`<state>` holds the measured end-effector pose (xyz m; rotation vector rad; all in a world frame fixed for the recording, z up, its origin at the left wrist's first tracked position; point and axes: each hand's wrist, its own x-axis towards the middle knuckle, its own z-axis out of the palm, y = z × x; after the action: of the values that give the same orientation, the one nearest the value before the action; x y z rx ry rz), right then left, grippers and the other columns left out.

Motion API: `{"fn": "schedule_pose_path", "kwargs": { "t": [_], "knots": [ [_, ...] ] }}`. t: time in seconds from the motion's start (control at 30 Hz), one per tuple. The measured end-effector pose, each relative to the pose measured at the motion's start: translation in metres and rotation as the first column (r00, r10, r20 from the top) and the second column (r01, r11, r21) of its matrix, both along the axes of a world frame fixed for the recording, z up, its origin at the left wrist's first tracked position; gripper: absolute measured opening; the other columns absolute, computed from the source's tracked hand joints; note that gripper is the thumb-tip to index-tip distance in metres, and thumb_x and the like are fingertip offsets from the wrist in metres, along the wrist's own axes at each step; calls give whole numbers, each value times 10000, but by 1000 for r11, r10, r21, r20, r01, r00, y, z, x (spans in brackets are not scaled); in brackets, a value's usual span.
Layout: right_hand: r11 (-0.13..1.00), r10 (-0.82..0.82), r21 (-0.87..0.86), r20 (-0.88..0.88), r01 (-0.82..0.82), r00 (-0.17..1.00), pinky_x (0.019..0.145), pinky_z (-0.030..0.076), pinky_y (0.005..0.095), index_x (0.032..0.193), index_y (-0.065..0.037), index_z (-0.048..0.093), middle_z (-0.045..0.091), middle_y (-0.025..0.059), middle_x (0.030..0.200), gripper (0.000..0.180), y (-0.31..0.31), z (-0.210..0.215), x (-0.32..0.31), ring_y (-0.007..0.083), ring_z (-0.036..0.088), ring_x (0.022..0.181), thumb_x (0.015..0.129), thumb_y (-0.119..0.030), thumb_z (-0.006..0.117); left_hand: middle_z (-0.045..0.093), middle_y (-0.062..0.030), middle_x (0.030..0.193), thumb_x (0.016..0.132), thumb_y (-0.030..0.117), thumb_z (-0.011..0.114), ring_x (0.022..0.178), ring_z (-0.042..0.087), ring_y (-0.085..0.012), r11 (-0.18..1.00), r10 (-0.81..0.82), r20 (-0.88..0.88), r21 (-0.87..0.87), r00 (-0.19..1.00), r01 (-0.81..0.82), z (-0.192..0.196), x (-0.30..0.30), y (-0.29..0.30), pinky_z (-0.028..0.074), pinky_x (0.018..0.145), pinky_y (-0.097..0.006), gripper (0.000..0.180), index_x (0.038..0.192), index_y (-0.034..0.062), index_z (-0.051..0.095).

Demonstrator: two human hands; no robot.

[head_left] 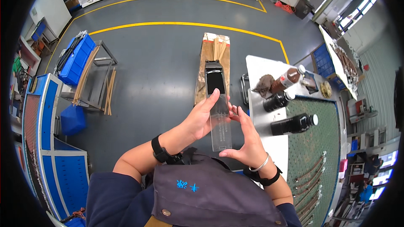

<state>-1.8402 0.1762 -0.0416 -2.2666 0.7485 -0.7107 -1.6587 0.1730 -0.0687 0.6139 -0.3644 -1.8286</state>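
Evidently, the left hand gripped the black device in front of the person's body, its thumb pressed down at the lower part of the dark screen and its fingers mostly hidden behind. Below the screen ran a clear plastic piece, a see-through strip that reached down between the two palms. The right hand was spread around the strip's right side, thumb well apart from the fingers; its thumb tip lay at the strip's lower end, though whether it touched could not be told. A black wristband circled the left wrist, and a silver bangle the right.

Beyond the device stood a long, worn box with wooden strips on its far end. To the right, on a table, lay a brown bottle and two black bottles, the nearer one beside a green mat. Leftward, a blue crate sat on a metal stand.
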Motion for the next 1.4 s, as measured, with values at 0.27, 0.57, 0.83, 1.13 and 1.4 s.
{"fn": "schedule_pose_path", "kwargs": {
  "t": [0.27, 0.57, 0.83, 1.13, 1.4],
  "knots": [
    [995, -39, -90, 3, 39, 999, 808, 492, 347, 1329, 2, 377, 511, 130, 1092, 956, -64, -19, 181, 257, 569, 962, 572, -381, 817, 590, -61, 917, 914, 475, 457, 840, 584, -173, 992, 98, -27, -74, 995, -100, -24, 152, -16, 485, 721, -305, 472, 1115, 49, 495],
    [968, 248, 43, 13, -248, 969, 841, 463, 352, 1257, 22, 457, 537, 135, 1071, 754, -115, -32, 408, 256, 572, 954, 652, -283, 788, 562, -29, 977, 934, 415, 461, 939, 538, -137, 828, 560, 23, -9, 828, -560, -30, 344, -15, 450, 797, -309, 416, 1178, 78, 459],
    [940, 342, -49, 85, -339, 936, 832, 459, 365, 1145, 11, 506, 543, 157, 1071, 592, -190, -52, 577, 306, 555, 986, 655, -197, 764, 531, 13, 1098, 934, 383, 480, 1028, 503, -96, 598, 800, 26, 52, 600, -800, -40, 469, -90, 421, 843, -291, 402, 1243, 128, 440],
    [667, 368, 451, 493, -593, 789, 891, 432, 286, 1165, 21, 494, 565, 61, 1069, 504, -389, -27, 761, 139, 546, 1005, 725, -82, 718, 423, -151, 1285, 862, 286, 592, 1222, 387, -238, 789, 571, 679, -297, 462, -538, -24, 663, -204, 330, 1011, -387, 640, 1357, 22, 283],
    [487, 416, 486, 602, -725, 682, 909, 428, 327, 1191, 16, 473, 556, 96, 1107, 577, -580, 31, 933, 184, 544, 1019, 772, -338, 653, 552, -77, 1108, 881, 227, 567, 986, 509, -140, 257, 435, 898, -49, 70, -965, -78, 812, -169, 410, 787, -254, 472, 1293, 72, 399]
  ]
}}
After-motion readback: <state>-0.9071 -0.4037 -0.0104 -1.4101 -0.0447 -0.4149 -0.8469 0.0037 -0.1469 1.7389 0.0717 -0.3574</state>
